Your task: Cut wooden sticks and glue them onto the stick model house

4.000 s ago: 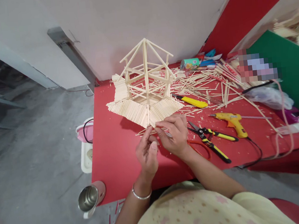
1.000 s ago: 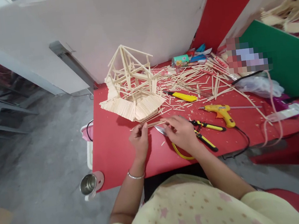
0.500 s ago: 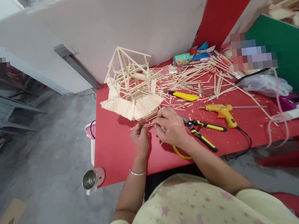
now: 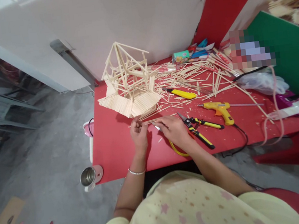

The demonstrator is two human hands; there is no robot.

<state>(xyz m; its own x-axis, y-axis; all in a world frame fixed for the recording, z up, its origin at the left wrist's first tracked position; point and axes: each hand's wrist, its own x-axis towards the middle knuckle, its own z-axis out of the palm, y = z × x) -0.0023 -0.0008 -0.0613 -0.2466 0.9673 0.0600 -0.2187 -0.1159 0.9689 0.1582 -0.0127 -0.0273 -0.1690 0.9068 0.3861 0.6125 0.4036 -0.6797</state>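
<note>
My left hand (image 4: pixel 139 133) is closed in a pinch just in front of the wooden stick model (image 4: pixel 144 103); what its fingertips hold is too small to make out. To its right, my right hand (image 4: pixel 174 129) is closed, with a silver metal tip (image 4: pixel 156 127) showing at its fingers. Under that wrist curves a yellow loop handle (image 4: pixel 179 151); whether it belongs to the silver tip is hidden. Thin wooden sticks (image 4: pixel 150 120) lie between the hands and the model. The model has an open pointed frame above slatted panels.
Black-and-yellow cutting pliers (image 4: pixel 202 134) lie right of my right hand, beside a yellow glue gun (image 4: pixel 221 110) with a cord. Behind are a yellow utility knife (image 4: pixel 182 93) and many scattered sticks (image 4: pixel 188 73). A metal mug (image 4: pixel 89 177) stands at the red table's left corner.
My hands have moved slightly apart, and my right hand sits lower against the table. More of the silver tip shows. The whole view has shifted a little; the model stays put.
</note>
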